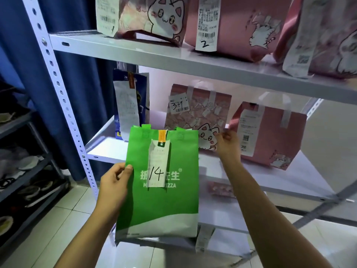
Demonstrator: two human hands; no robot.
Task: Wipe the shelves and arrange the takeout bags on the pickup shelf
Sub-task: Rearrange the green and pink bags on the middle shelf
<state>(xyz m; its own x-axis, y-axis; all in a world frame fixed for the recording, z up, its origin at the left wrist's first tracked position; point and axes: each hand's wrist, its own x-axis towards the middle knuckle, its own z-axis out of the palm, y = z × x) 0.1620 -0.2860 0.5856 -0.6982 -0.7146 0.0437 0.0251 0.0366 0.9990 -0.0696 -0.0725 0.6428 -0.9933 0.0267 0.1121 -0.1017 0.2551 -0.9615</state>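
**Placing the green bag on the pickup shelf**

Arranging rather than wiping at this point, judging by the absence of any cloth in view. Holding the green bag (162, 190), marked 14, upright in front of the middle shelf (231, 171), with the left hand (114, 186) gripping its left edge, thumb curled over the front. Reaching with the right hand (226, 144) to the gap between the cat-print bag (195, 113), marked 34, and the plain pink bag (270, 136), fingers pinching at the pink bag's near edge. Probably nudging that one aside to open a slot; next, setting the green one upright with its number facing out.

Counting three pink bags on the top shelf (154, 53). Counting three on the middle shelf: one blue bag (133, 97), two pink. Counting one green in hand, seven in all. Something pink showing lower down, too hidden to name.
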